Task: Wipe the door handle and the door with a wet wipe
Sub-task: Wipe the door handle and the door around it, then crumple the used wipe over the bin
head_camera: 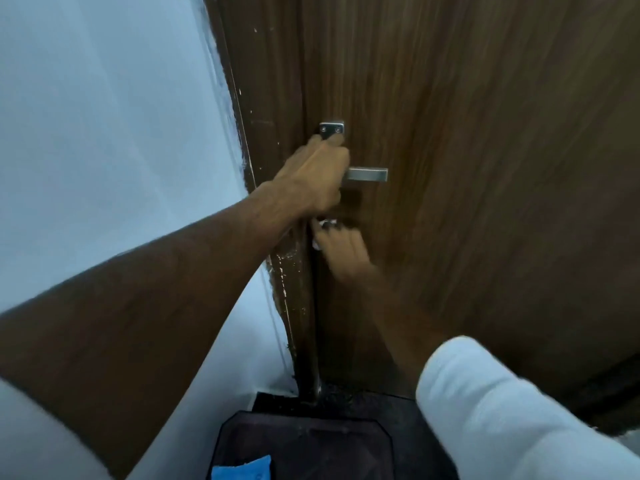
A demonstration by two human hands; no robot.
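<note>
Left hand [317, 174] is wrapped round the door handle [367, 174], fist closed on the inner end of the lever, so only the free end shows, poking out past the knuckles. That lever lies level, its long axis running across the door [485, 168], its tip pointing away from the door's edge; the metal plate [331, 129] it is mounted on runs upright, and its screwed top shows just above the hand. Right hand [341, 249] is below the handle, blurred, pressed to the door close to its edge, fingers curled on something white that I take for the wet wipe [320, 233]; only scraps of it peek out at the fingertips. From that hand the handle lies straight up and a little away from the edge. The left is already on the handle, while the wiping hand sits near beneath it, so a short rise would likely bring the wipe onto the lever, then a stroke along its length.
</note>
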